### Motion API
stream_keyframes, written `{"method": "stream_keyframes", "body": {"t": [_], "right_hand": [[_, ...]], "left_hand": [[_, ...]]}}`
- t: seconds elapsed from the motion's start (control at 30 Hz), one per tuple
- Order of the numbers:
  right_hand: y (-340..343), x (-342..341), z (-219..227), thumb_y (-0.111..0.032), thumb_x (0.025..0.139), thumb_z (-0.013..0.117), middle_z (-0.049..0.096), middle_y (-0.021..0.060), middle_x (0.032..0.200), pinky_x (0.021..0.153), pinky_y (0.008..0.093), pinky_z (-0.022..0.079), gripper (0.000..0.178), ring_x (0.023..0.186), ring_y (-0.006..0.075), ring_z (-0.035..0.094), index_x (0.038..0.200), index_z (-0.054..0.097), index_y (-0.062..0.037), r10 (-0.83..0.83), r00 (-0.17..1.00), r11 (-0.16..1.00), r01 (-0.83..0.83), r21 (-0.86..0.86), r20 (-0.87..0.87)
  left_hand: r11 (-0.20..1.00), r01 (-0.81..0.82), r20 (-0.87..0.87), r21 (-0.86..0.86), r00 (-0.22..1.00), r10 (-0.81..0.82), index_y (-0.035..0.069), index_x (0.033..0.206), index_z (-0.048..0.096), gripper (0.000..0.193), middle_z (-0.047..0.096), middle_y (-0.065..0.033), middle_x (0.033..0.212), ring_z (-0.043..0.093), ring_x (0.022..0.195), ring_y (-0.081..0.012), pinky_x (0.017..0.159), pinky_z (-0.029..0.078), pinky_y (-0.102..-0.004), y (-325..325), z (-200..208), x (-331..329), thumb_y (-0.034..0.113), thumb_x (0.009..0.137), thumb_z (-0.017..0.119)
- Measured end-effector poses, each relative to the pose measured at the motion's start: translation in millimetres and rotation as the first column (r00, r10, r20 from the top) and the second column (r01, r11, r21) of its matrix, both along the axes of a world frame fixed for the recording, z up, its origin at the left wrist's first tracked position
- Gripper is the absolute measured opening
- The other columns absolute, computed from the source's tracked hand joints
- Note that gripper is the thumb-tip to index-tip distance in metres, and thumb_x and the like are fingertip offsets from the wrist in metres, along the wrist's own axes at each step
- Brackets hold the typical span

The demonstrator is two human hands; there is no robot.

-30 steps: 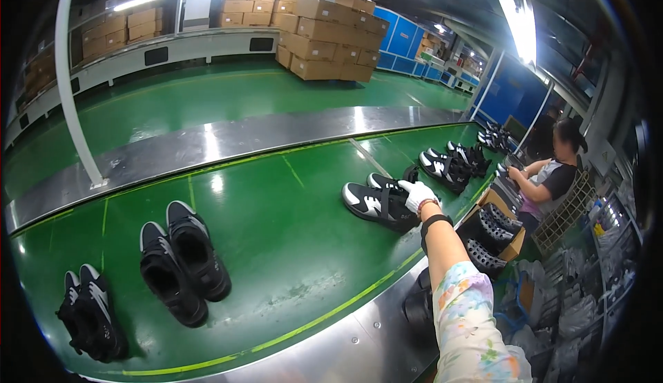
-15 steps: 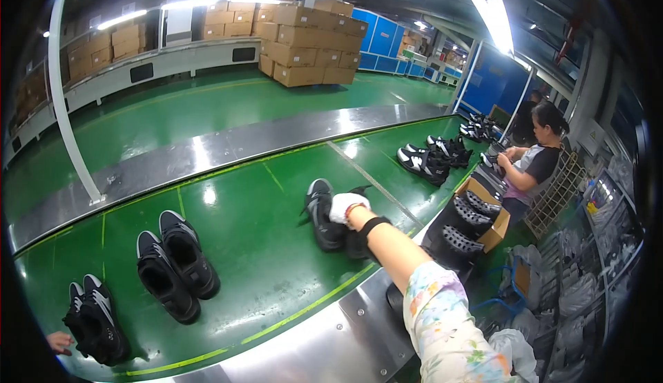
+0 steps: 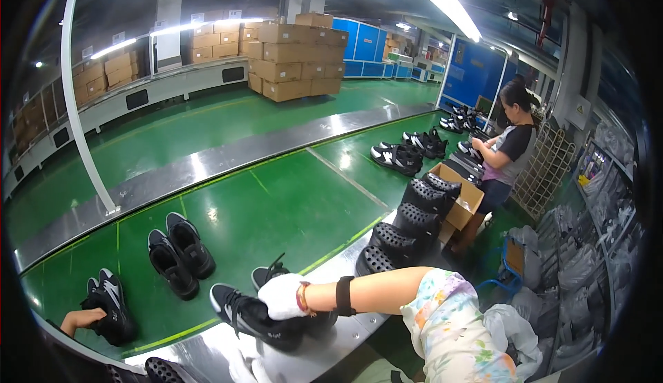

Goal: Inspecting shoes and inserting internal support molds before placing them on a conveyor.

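My right hand [image 3: 284, 297], in a white glove, closes around a pair of black sneakers with pale toes at the near metal edge. The nearer sneaker [image 3: 252, 317] shows its side, while the other sneaker [image 3: 266, 272] is mostly hidden behind the glove. At the bottom edge, below the sneakers, white-gloved fingers of my left hand [image 3: 247, 366] show in part, stretched out and apart from each other. The rest of that hand is out of view. To the left, another pair of black sneakers [image 3: 176, 259] stands on the green belt.
At far left another person's bare hand [image 3: 81, 319] reaches into a black sneaker [image 3: 114, 307]. Black pieces with perforated tops [image 3: 394, 238] line the near edge beside an open carton [image 3: 464, 200]. A co-worker [image 3: 507, 145] handles a shoe at right. More sneakers [image 3: 397, 157] stand farther along.
My right hand has brought the pair of sneakers from mid-belt toward me and left, onto the metal edge. White-gloved fingers have appeared below. The other person's hand has moved into the far-left shoe.
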State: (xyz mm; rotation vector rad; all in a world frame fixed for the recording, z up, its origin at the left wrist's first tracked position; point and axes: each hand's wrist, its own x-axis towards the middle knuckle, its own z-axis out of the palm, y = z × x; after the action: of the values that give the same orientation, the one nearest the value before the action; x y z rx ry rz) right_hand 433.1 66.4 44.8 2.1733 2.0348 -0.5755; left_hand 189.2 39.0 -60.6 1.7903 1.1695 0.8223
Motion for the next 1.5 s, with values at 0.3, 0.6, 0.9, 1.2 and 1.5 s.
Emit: {"method": "stream_keyframes", "body": {"t": [0.3, 0.6, 0.9, 1.2, 1.5], "right_hand": [[-119.5, -9.3, 8.4, -0.02, 0.087, 0.056, 0.069, 0.0203, 0.091, 0.078, 0.0459, 0.053, 0.029, 0.086, 0.0372, 0.068, 0.109, 0.064, -0.0022, -0.051, 0.895, 0.966, 0.156, 0.206, -0.442], [-213.0, -3.2, -37.3, -0.041, 0.095, 0.06, 0.062, 0.0232, 0.128, 0.101, 0.049, 0.047, 0.06, 0.116, 0.0421, 0.059, 0.144, 0.051, -0.0069, 0.032, 0.868, 0.935, 0.15, 0.323, -0.496], [-249.2, 56.0, -20.5, -0.014, 0.09, 0.067, 0.068, 0.0146, 0.114, 0.091, 0.0369, 0.057, 0.032, 0.101, 0.0328, 0.068, 0.12, 0.068, -0.0057, 0.156, 0.983, 0.609, -0.172, 0.774, 0.096], [-271.8, 184.4, 35.3, -0.011, 0.085, 0.065, 0.063, 0.0148, 0.102, 0.082, 0.0456, 0.055, 0.029, 0.093, 0.0355, 0.065, 0.113, 0.064, -0.0124, -0.513, 0.845, 0.711, 0.321, 0.626, 0.151], [-244.4, 210.8, 10.9, -0.007, 0.084, 0.061, 0.065, 0.0192, 0.098, 0.074, 0.0487, 0.056, 0.021, 0.089, 0.0402, 0.068, 0.105, 0.062, -0.0106, -0.448, 0.831, 0.867, 0.315, 0.386, 0.33]], "left_hand": [[0.962, 0.115, 0.025, 0.249, 0.992, -0.125, -0.004, 0.139, 0.055, 0.04, 0.059, -0.0199, 0.138, 0.055, 0.128, -0.0309, 0.11, 0.041, -0.0394, -16.1, -3.3, 7.2, 0.016, 0.104, 0.051], [0.705, 0.374, -0.287, 0.603, 0.926, -0.246, 0.001, 0.121, 0.068, 0.04, 0.071, -0.0166, 0.115, 0.065, 0.108, -0.0379, 0.099, 0.047, -0.0506, -82.2, 77.3, 36.6, 0.026, 0.091, 0.077], [0.55, 0.545, -0.514, 0.633, 0.827, -0.228, 0.013, 0.087, 0.067, 0.033, 0.058, -0.0043, 0.077, 0.06, 0.075, -0.0281, 0.068, 0.045, -0.0433, -76.9, 73.3, 78.0, 0.036, 0.069, 0.082], [0.622, 0.443, -0.5, 0.646, 0.861, -0.094, 0.01, 0.103, 0.067, 0.035, 0.064, -0.0069, 0.086, 0.061, 0.082, -0.0298, 0.072, 0.047, -0.0427, -64.4, 66.5, 73.5, 0.027, 0.074, 0.08], [0.681, 0.449, -0.511, 0.578, 0.85, -0.127, 0.009, 0.107, 0.067, 0.037, 0.066, -0.0088, 0.091, 0.062, 0.087, -0.0319, 0.077, 0.048, -0.0435, -66.3, 71.2, 68.2, 0.023, 0.075, 0.08]]}}
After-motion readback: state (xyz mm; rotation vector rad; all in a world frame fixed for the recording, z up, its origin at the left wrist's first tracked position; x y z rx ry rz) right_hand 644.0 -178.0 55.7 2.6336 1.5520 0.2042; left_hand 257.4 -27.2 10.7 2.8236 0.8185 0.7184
